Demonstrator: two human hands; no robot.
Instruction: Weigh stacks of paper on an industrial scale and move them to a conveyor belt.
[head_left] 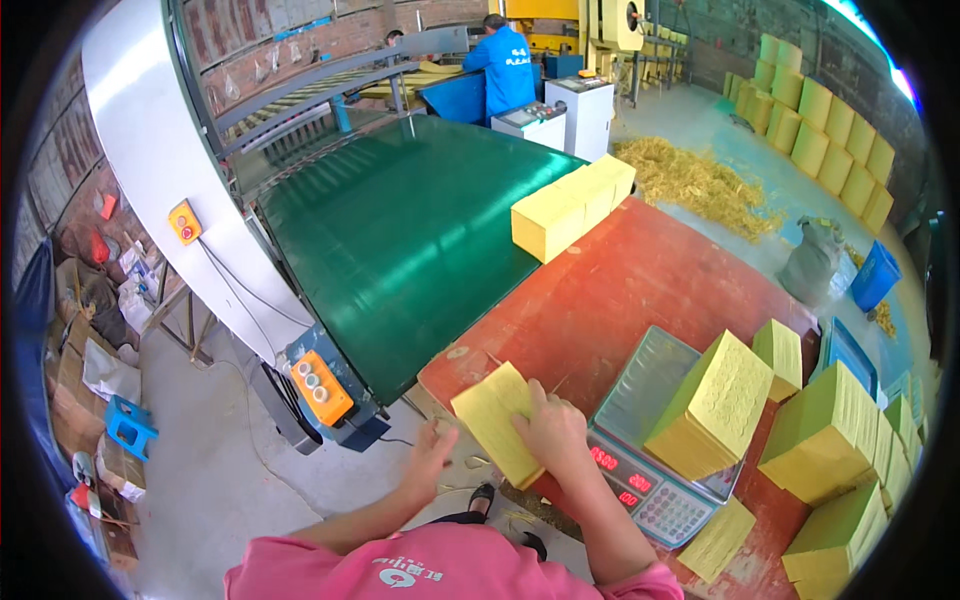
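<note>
A stack of yellow paper sheets (pixel 492 418) is tilted at the front left edge of the red table (pixel 610 268). My right hand (pixel 556 432) grips its right side, thumb and fingers around the edge. My left hand (pixel 430 462) is off to the left of the stack, apart from it, with its fingers spread and nothing in them. To the right of my right hand stands a digital scale (pixel 640 375) with lit red figures. A thick block of yellow paper (pixel 712 405) rests on the scale's plate, and a thinner stack (pixel 718 540) lies beside its keypad.
More yellow paper blocks (pixel 825 430) crowd the table's right side. A row of blocks (pixel 575 205) stands where the table meets a green conveyor belt (pixel 400 230). An orange button box (pixel 322 388) sits at the belt's near corner. Farther back, a person in blue (pixel 505 72) works at machinery.
</note>
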